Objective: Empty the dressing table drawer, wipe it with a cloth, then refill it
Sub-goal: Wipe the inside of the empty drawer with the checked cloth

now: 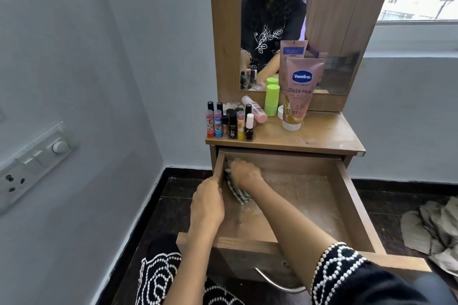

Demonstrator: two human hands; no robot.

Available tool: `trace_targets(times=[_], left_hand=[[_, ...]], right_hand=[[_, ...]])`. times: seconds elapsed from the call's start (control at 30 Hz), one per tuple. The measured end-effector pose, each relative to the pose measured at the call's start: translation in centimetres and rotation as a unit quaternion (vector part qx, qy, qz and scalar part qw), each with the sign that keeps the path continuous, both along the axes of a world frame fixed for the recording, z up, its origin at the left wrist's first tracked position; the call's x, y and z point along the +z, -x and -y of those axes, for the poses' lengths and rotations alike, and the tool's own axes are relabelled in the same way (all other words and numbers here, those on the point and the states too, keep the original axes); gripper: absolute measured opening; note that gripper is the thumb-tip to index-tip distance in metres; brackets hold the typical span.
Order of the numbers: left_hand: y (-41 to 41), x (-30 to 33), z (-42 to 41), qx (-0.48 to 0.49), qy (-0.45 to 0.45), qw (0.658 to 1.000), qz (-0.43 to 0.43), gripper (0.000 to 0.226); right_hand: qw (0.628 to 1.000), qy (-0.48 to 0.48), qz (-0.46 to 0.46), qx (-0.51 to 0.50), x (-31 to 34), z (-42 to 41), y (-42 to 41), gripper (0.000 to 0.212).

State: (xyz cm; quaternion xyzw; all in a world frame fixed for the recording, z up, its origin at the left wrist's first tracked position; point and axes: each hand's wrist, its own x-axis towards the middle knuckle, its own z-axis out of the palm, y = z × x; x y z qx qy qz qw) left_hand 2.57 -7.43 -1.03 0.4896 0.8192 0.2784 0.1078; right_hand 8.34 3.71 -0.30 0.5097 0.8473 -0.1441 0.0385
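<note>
While the drawer (357,205) stands pulled fully out from under the dressing table's top (322,136), its wooden floor is bare apart from pale dusty smears and a striped cloth (239,194) lying in the far left corner. The right hand (244,173) reaches across into that corner with its fingers curled down over the cloth, pressing it against the drawer floor just beside the left wall. The left hand (208,202) grips the top edge of that left wall, fingers folded over the rim and thumb on the outside. A curved metal handle (275,282) shows on the drawer front, low in view.

On the top, the largest item is a pink tube (300,91) standing on its white cap, printed "Vaseline" in a blue badge, "Gluta-Hya" below it, and "10X" near the bottom; the finer print is too small to read. Just left of it stands a green bottle (271,100), with a pink bottle (255,110) lying tilted beside that. At the left front corner is a tight cluster of lip balm sticks and small dark bottles (229,122), including 1 white-capped nail polish (249,129); their labels are illegible. The mirror (329,32) behind reflects the person wearing a white headset. A crumpled beige cloth (431,228) lies on the dark floor to the right.
</note>
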Motion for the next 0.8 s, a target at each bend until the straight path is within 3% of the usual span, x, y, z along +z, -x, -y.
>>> trace_targets(times=[0.2,0.37,0.57,0.8], left_hand=[[0.0,0.3,0.1,0.004,-0.004,1.000,0.009,0.033],[-0.1,0.4,0.2,0.005,-0.005,1.000,0.011,0.033],[0.0,0.3,0.0,0.003,-0.014,1.000,0.021,0.034],[0.0,0.1,0.1,0.002,-0.004,1.000,0.002,0.035]], right_hand=[[0.993,0.038,0.096,0.056,-1.2,-1.1,-0.4,0.058],[0.984,0.014,0.156,0.082,-0.8,-1.3,-1.4,0.049],[0.985,-0.077,0.154,0.022,-1.3,-0.3,-0.8,0.029],[0.995,0.003,0.092,0.046,-0.4,-1.0,-0.1,0.040]])
